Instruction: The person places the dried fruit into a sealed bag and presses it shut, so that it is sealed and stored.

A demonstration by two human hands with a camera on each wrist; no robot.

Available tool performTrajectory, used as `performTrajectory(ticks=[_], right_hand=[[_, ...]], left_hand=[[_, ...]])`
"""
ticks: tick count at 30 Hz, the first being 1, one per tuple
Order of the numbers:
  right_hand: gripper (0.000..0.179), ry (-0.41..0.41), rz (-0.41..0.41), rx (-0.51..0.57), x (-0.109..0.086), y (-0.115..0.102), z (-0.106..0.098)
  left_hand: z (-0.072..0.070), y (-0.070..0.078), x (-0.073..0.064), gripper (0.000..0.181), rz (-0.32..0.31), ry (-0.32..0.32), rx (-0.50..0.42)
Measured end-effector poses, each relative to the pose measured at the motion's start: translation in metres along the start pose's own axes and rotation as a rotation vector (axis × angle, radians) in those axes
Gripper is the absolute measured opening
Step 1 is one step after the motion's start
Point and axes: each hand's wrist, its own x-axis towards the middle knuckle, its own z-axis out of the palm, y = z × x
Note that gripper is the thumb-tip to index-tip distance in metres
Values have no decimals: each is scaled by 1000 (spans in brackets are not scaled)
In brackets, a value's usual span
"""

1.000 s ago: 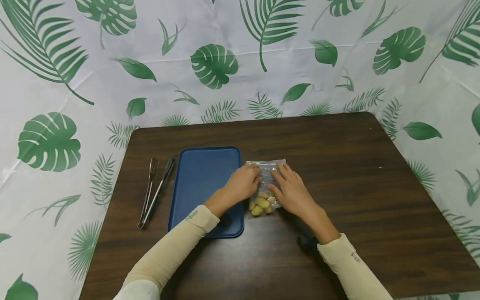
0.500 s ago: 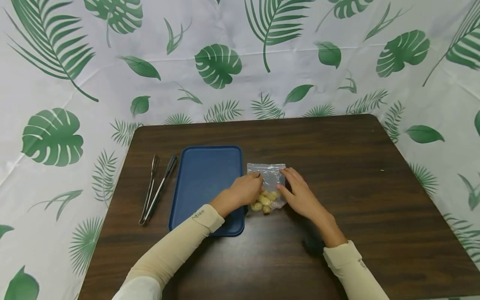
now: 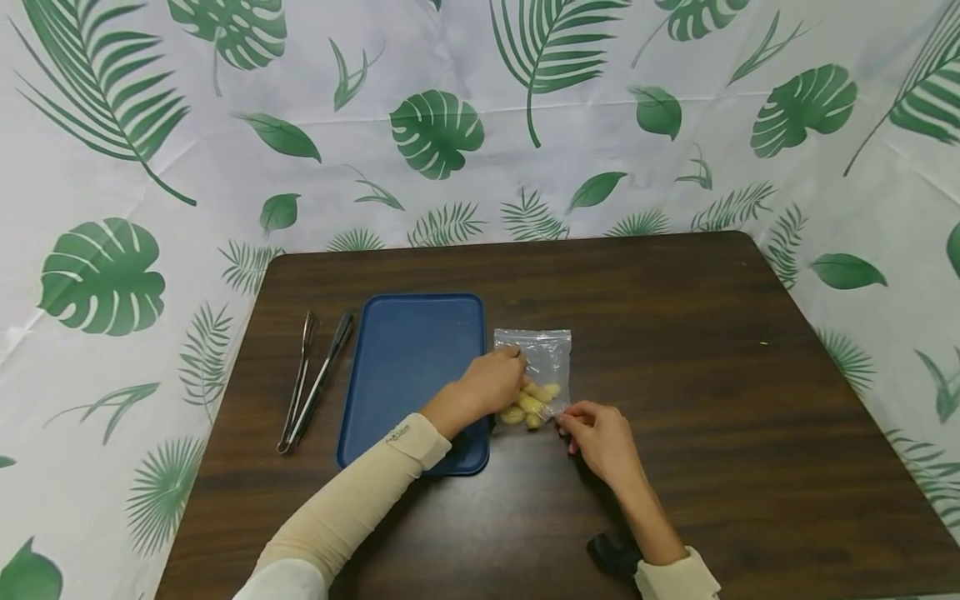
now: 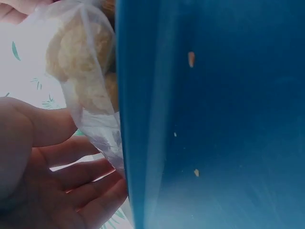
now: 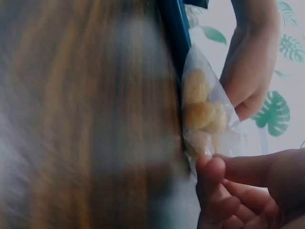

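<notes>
A clear zip-top bag (image 3: 552, 358) lies flat on the table just right of the blue tray, its zip edge at the far end. Several small yellowish rounded food pieces (image 5: 199, 113) fill the near end. My left hand (image 3: 491, 382) rests over the bag's left side. In the left wrist view its thumb (image 4: 52, 126) touches the plastic, and the fingers reach out fairly straight past the bag's edge. At the near right corner, my right hand (image 3: 606, 440) pinches the plastic between thumb and forefinger, clearest in the right wrist view.
The blue tray (image 3: 420, 350) borders the bag on the left, with a few crumbs (image 4: 191, 59) on it. Metal tongs (image 3: 318, 383) lie spread farther left. A dark strapped object (image 3: 611, 557) sits at the right wrist. A leaf-print cloth (image 3: 450, 192) hangs behind the table (image 3: 675, 333).
My right hand has come down from the bag's upper right side to its near right corner and pinched it. Earlier, my left hand slid slightly down the bag's left side.
</notes>
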Motion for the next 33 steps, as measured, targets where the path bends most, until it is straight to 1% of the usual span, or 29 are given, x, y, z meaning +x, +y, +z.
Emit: performTrajectory(ticks=[2, 5, 8, 10, 13, 16, 18, 20, 24, 26, 28, 31, 33], right_hand=[[14, 18, 4, 17, -3, 4, -1], [12, -9, 31, 3, -10, 9, -7], [11, -42, 35, -23, -14, 13, -11], [12, -47, 27, 6, -13, 13, -8], [16, -15, 19, 91, -9, 8, 1], [14, 43, 31, 175, -8, 2, 9], [13, 74, 33, 204, -8, -1, 12], [11, 95, 37, 210, -10, -2, 13], [9, 100, 71, 155, -17, 3, 7], [8, 74, 86, 114, -23, 8, 0], [8, 27, 89, 65, -28, 12, -9], [10, -82, 52, -58, -27, 11, -29], [15, -97, -9, -181, -18, 2, -43]], left_hand=[[0, 2, 0, 41, 3, 1, 0], [-1, 3, 1, 41, -6, 3, 2], [-1, 2, 1, 41, -25, 0, 9], [-1, 1, 1, 39, -34, 5, 14], [-1, 1, 0, 37, -35, 7, 14], [0, 3, 1, 38, -25, 6, 13], [1, 4, 1, 39, -19, 0, 13], [1, 6, 1, 40, -14, -5, 13], [-1, 10, 1, 41, -13, -21, 0], [-2, 13, 1, 41, -15, -23, -9], [-3, 14, 2, 40, -17, -24, -9], [-4, 13, 1, 38, -17, -24, -10], [-3, 10, 1, 37, -15, -19, -11]])
